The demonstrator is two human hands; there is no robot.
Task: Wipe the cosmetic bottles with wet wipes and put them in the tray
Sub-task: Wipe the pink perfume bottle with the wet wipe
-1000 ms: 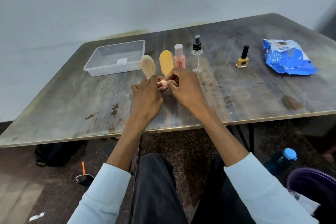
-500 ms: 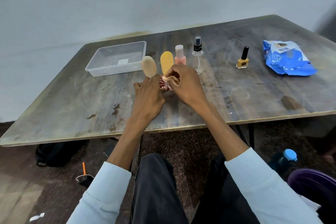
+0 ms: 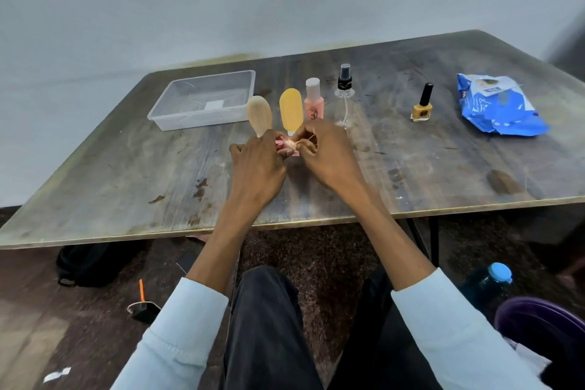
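Scuffed wooden table [image 3: 126, 174] against a plain grey wall, that's the whole setup. Going big to small: the clear plastic tray [image 3: 202, 100] sits at the far left with no bottles in it, and the blue pack of wet wipes [image 3: 501, 108] lies far right, well apart from the tray. Between them stands a row of 5 bottles: beige bottle [image 3: 259, 114], yellow bottle [image 3: 291, 112], pink bottle [image 3: 314, 101], clear spray bottle [image 3: 344, 95], then the nail polish [image 3: 421, 104] off on its own.

Both hands meet just in front of that row. Left hand [image 3: 256, 168] is curled around a small pink ribbed item [image 3: 280, 144], mostly hidden, so I can't say exactly what it is. Right hand [image 3: 329, 155] has its fingertips pinched on a pale scrap right against it, maybe a wipe or a label, too small to tell.

Handling guess: it's tiny, light and hard plastic, probably slick once wet, so I'd hold it by the ribbed part. The spray bottle and nail polish look tippy, so grab those low on the body, not by the cap.
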